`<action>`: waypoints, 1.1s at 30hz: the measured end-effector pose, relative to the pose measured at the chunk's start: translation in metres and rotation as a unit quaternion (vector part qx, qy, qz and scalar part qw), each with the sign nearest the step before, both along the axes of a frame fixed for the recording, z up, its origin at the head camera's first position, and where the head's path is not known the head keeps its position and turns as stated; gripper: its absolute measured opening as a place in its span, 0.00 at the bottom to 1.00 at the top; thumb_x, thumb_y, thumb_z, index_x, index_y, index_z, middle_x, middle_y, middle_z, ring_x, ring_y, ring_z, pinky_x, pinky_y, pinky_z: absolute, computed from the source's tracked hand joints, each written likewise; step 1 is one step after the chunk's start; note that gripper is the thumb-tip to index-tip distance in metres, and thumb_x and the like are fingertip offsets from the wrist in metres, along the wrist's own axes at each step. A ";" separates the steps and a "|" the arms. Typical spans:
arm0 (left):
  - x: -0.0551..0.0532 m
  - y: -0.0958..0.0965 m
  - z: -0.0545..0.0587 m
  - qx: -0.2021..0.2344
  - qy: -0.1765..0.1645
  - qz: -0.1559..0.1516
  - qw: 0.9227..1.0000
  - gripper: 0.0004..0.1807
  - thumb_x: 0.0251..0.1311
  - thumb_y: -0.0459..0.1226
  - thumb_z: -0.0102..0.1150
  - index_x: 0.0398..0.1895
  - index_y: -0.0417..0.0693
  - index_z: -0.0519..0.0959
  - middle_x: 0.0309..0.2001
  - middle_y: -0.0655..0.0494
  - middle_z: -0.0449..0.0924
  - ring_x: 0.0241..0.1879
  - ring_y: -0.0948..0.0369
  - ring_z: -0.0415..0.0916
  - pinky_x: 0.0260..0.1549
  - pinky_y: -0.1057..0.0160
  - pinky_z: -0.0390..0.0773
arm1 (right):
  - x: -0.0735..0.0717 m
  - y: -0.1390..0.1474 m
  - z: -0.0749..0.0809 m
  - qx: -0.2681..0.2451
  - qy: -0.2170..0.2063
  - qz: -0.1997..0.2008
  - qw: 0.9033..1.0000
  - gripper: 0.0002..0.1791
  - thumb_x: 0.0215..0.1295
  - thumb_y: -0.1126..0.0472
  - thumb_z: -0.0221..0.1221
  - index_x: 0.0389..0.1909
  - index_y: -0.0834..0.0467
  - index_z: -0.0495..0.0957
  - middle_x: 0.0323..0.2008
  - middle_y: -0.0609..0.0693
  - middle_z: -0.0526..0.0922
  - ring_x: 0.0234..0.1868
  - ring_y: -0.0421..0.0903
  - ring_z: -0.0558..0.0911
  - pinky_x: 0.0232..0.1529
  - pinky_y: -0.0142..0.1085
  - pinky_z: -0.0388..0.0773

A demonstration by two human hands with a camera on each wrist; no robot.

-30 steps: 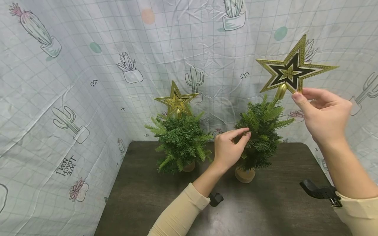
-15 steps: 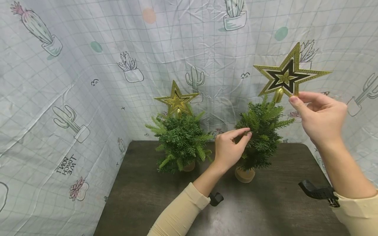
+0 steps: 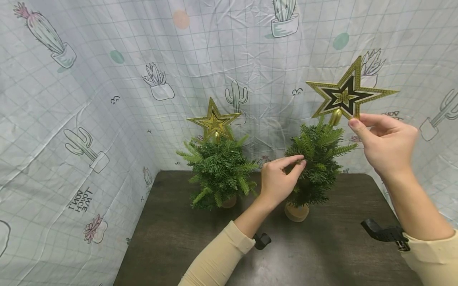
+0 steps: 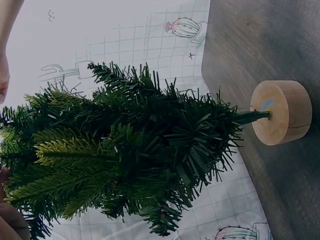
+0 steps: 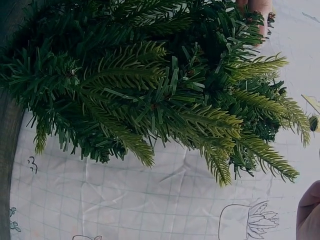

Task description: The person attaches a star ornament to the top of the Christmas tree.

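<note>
A small artificial Christmas tree (image 3: 315, 167) with a round wooden base (image 4: 287, 112) stands upright at the right of the table. My left hand (image 3: 280, 178) pinches a branch on its left side between thumb and fingers. My right hand (image 3: 391, 147) pinches a gold and black star tree topper (image 3: 345, 95) by a lower point. The topper's gold socket (image 3: 335, 118) is right at the tree's top sprigs, tilted a little. Only fingertips of my right hand (image 5: 309, 212) show in the right wrist view, below the topper's edge.
Left of it, a second small Christmas tree (image 3: 222, 171) wears a gold star topper (image 3: 214, 119). Both trees stand on a dark wooden table (image 3: 164, 238), before a cactus-print curtain (image 3: 118, 111) at the back and sides.
My right hand has brought the star topper down and slightly left, its socket now lower against the tree's top. The left hand has stayed at the branch.
</note>
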State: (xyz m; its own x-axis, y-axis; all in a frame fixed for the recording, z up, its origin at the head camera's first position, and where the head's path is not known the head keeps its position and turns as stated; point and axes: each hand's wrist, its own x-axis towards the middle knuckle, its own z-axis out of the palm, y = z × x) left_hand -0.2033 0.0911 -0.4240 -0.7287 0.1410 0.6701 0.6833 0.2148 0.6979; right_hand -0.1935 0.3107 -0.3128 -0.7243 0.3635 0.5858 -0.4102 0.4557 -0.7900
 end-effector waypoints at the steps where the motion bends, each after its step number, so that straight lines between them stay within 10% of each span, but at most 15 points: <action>1: 0.000 0.000 0.000 -0.001 0.000 0.000 1.000 0.11 0.72 0.41 0.64 0.51 0.48 0.90 0.40 0.57 0.90 0.09 0.69 0.47 0.11 0.73 0.52 | 0.000 0.000 0.000 0.001 0.000 0.000 1.000 0.12 0.61 0.68 0.74 0.44 0.69 0.89 0.26 0.35 0.87 0.16 0.33 0.79 0.18 0.23 0.69; 20: 0.002 -0.009 0.006 -0.068 0.003 0.006 0.998 0.18 0.69 0.45 0.68 0.57 0.50 0.87 0.49 0.58 0.89 0.08 0.69 0.47 0.14 0.74 0.55 | 0.012 0.005 -0.003 0.001 -0.017 -0.014 1.000 0.15 0.63 0.66 0.72 0.49 0.67 0.88 0.35 0.34 0.89 0.19 0.30 0.81 0.20 0.22 0.69; 33: 0.023 -0.045 0.040 -0.222 0.092 0.061 0.969 0.32 0.67 0.56 0.67 0.67 0.48 0.80 0.47 0.62 0.88 0.32 0.69 0.82 0.27 0.76 0.71 | 0.039 0.015 -0.001 -0.011 0.007 -0.076 0.997 0.17 0.66 0.61 0.70 0.54 0.61 0.86 0.46 0.44 0.86 0.15 0.29 0.77 0.17 0.23 0.65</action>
